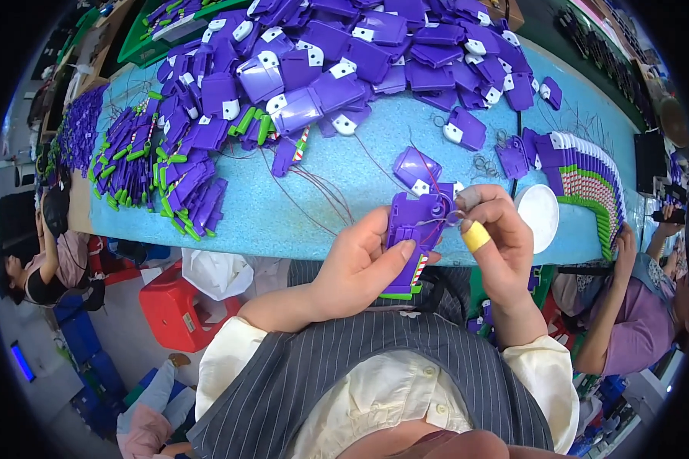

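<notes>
My left hand (357, 264) grips a flat purple plastic part (410, 237) with a green bottom edge and a red-and-white striped strip, held upright over the table's near edge. My right hand (496, 237), with yellow tape on one finger and grey on another, pinches a thin wire or spring at the part's upper right corner. Just beyond lies a loose purple shell with a white tab (416, 170).
A big heap of purple shells (344, 53) covers the far side of the blue table (314, 206). Assembled purple-and-green parts (168, 168) lie at left, a neat row (589, 180) at right beside a white round lid (540, 214). Red stool (177, 306) below. Other people sit at both sides.
</notes>
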The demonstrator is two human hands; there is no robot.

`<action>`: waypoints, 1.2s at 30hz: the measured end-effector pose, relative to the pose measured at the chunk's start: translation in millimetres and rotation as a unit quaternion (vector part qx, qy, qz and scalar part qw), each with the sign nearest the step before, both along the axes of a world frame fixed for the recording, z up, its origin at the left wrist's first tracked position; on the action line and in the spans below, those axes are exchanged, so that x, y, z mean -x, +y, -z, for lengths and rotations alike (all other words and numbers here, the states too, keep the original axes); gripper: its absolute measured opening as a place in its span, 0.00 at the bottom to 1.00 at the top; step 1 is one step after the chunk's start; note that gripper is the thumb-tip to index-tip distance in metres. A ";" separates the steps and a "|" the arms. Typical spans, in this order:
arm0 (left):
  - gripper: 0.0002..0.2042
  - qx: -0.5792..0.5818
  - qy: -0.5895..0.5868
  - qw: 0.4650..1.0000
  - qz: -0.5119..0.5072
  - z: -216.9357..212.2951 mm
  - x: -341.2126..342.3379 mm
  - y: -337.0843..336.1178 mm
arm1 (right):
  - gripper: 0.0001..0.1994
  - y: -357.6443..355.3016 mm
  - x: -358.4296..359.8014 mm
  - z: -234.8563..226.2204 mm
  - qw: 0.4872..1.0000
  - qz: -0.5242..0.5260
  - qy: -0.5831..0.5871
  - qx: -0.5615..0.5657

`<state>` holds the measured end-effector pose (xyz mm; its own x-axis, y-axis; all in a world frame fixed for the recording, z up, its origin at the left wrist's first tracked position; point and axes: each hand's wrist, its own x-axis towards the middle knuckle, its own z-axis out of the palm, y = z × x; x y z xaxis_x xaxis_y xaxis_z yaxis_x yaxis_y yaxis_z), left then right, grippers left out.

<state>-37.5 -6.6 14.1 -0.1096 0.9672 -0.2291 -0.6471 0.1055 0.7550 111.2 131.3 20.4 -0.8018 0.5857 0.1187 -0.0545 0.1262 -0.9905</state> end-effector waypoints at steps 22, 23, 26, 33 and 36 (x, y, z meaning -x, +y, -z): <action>0.17 0.024 -0.041 0.977 0.207 12.9 -2.6 12.4 | 0.11 28.4 -32.3 -2.9 0.923 -0.109 -0.097 0.357; 0.17 0.026 -0.043 0.977 0.209 14.0 -1.1 12.8 | 0.11 29.9 -32.5 -2.4 0.910 -0.125 -0.091 0.384; 0.17 0.005 -0.088 0.968 0.234 19.6 1.0 15.4 | 0.09 27.0 -39.2 19.1 0.902 -0.138 -0.061 0.404; 0.17 0.032 0.024 0.986 0.159 18.2 -11.8 15.5 | 0.09 18.0 -39.2 10.5 0.943 -0.064 -0.034 0.324; 0.16 0.022 0.088 0.989 0.114 22.0 -18.9 12.2 | 0.07 18.7 -41.3 1.6 0.989 -0.063 -0.127 0.038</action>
<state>-18.6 5.7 -7.8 0.0679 0.9610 -0.2682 -0.4621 0.2685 0.8452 152.5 150.0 18.8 -0.8676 0.4782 -0.1365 0.1867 0.0588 -0.9807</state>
